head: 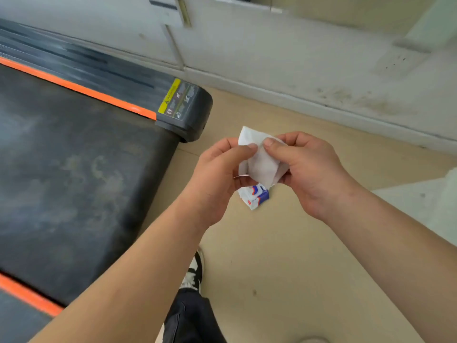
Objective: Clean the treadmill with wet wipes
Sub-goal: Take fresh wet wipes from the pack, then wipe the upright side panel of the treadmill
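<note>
**Two hands hold one wet wipe**

The left hand [220,177] and the right hand [309,169] are close together, with a white wet wipe [262,164] between them. Each hand pinches the wet wipe with its thumb and curled fingers, and the two thumbs nearly meet on it. The wipe is partly folded, and one corner sticks up above the thumbs.

A small blue, white and red packet [254,198] pokes out just under the left hand's fingers.

The treadmill [74,169] is out past the left hand, well apart from it. Its belt is dark and has pale marks on it. An orange stripe [81,89] runs along its edge, and a yellow sticker [170,99] sits on its end corner.

Under both hands is a tan floor [272,256]. A black and white shoe [194,273] stands below the left arm. Beyond the hands is a pale wall [296,58].
</note>
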Available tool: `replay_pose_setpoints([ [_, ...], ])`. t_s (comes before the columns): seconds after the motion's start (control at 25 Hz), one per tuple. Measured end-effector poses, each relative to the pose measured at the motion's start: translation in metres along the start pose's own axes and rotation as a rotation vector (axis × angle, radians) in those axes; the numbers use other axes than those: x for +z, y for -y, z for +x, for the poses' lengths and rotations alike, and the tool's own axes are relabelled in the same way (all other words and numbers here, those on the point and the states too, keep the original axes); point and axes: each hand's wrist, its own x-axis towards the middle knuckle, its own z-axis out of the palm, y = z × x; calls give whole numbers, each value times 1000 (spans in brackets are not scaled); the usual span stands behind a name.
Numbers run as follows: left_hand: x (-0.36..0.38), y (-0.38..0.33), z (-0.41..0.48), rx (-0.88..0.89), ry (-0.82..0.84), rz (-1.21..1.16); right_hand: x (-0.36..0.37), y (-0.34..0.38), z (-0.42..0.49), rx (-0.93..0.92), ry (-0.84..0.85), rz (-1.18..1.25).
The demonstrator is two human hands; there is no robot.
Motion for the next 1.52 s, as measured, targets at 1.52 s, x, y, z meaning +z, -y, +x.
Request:
replay_pose_setpoints([
  [1.52,-150,-460,-516,314,-680,79,403,377,-462,-3,773,-203],
])
